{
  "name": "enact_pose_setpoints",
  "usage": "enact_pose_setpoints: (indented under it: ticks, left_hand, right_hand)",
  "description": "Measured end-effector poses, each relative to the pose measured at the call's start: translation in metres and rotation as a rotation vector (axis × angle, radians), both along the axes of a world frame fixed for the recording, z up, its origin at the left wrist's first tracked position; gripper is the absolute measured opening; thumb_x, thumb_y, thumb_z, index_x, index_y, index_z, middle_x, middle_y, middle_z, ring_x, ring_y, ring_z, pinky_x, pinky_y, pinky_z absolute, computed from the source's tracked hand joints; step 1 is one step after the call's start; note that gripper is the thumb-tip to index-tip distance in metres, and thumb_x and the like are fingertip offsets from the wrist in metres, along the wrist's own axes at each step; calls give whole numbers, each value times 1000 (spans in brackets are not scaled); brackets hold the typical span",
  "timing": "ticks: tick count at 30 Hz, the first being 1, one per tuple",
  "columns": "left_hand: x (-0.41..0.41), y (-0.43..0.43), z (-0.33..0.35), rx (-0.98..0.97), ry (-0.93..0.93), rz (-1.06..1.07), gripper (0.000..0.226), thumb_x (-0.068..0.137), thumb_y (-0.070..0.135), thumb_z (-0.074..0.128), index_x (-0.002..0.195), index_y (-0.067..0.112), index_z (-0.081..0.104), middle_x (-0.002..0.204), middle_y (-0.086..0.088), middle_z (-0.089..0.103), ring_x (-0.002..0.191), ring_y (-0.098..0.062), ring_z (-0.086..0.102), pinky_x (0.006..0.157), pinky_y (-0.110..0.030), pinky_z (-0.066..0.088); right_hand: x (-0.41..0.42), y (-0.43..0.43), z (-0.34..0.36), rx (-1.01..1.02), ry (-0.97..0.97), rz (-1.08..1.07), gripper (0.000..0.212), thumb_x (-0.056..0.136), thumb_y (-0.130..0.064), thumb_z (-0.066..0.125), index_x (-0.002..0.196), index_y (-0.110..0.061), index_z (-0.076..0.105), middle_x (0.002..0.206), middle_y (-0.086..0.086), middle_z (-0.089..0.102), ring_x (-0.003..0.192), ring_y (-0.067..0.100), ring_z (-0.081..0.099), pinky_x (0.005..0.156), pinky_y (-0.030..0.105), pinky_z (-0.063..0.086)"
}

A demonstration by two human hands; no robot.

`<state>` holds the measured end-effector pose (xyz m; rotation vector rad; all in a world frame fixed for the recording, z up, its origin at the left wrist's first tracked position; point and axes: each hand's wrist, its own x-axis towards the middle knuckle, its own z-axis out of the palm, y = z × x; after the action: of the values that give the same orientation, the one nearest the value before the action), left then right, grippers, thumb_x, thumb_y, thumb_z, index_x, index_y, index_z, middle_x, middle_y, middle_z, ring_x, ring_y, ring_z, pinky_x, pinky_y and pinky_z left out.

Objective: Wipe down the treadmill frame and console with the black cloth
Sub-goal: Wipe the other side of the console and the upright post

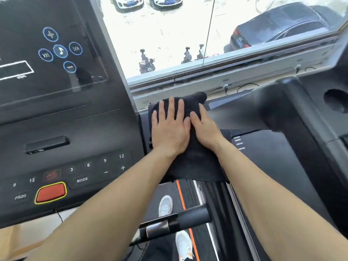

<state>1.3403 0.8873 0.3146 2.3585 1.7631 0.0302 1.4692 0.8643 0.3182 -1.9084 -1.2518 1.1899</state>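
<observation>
The black cloth (pixel 195 159) lies draped over the treadmill's right side frame, just right of the console (pixel 62 129). My left hand (pixel 170 129) presses flat on the cloth with fingers spread. My right hand (pixel 204 127) rests beside it on the cloth, its fingers curled over a fold, touching the left hand. The cloth's lower edge hangs toward the belt. The console is a black panel with blue music icons, number keys, a MODE key and a red stop button (pixel 50 193).
A black handlebar with a metal sensor (pixel 175 222) crosses below my arms. My feet in grey shoes (pixel 165 205) stand on the belt. A neighbouring treadmill's black console (pixel 301 113) sits at right. A window sill (pixel 207 80) runs close behind the frame.
</observation>
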Motion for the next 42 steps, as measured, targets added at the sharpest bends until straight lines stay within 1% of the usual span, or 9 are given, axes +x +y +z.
enact_pose_setpoints:
  ticks: [4,9,19,22,25,30,35,39,42]
  left_hand:
    - [26,20,1,42,-36,-8,61,104,51,14,160,28,15,169,-4,13,155,-30,6,124,-50,6]
    - [30,-32,-5,42,-14,-131,64,104,49,20,162,24,10,170,-7,-4,156,-28,-3,125,-46,4]
    - [18,-172,-17,46,-75,-132,66,103,41,17,160,8,18,168,-18,6,155,-30,6,124,-44,10]
    - [19,-208,-15,-103,-181,-101,63,105,35,12,160,3,9,167,-21,-5,155,-35,3,125,-44,14]
    - [20,-231,0,-287,-358,82,65,106,35,32,160,7,7,168,-19,2,144,-34,38,109,-44,43]
    - [27,-201,17,-381,-210,166,43,108,23,23,150,16,27,148,-29,34,122,-47,53,93,-49,44]
    - [13,-161,8,-815,-507,464,92,91,75,9,151,14,44,151,-16,48,137,-34,46,115,-49,33]
    - [18,-178,22,-626,-250,174,54,106,46,13,136,15,46,136,-24,56,124,-41,53,102,-48,42]
    - [25,-203,32,-501,-177,196,50,104,45,30,123,1,46,124,-25,63,114,-44,59,93,-46,43]
  right_hand:
    - [14,13,-6,-120,418,-225,47,97,-58,45,123,-24,66,134,2,63,116,10,60,98,29,47]
    - [17,-45,-19,-115,600,-331,31,109,-31,37,97,-23,64,62,-18,71,55,-13,63,51,4,45]
    - [6,-166,-10,-80,540,-220,41,107,-38,38,144,-25,50,141,-12,55,135,4,45,118,31,30]
    - [3,-186,-6,-46,396,-148,48,107,-36,39,154,-29,32,139,-31,34,130,-9,32,109,13,23]
    - [4,-201,-5,3,457,-193,47,108,-25,39,154,-24,32,147,-24,37,130,-9,33,98,3,28]
    - [-7,-217,4,50,548,-231,48,108,-26,37,155,-16,33,163,-8,25,147,-1,21,124,28,15]
    - [-25,-217,6,102,401,-170,77,87,-57,39,156,-23,29,163,-16,19,149,-5,10,126,34,7]
    - [-19,-202,0,52,388,-220,82,85,-70,36,155,-27,31,162,-14,27,147,-3,20,125,35,12]
    - [-1,-185,-5,-87,541,-275,55,98,-63,38,125,-24,67,126,-4,69,118,6,61,108,32,45]
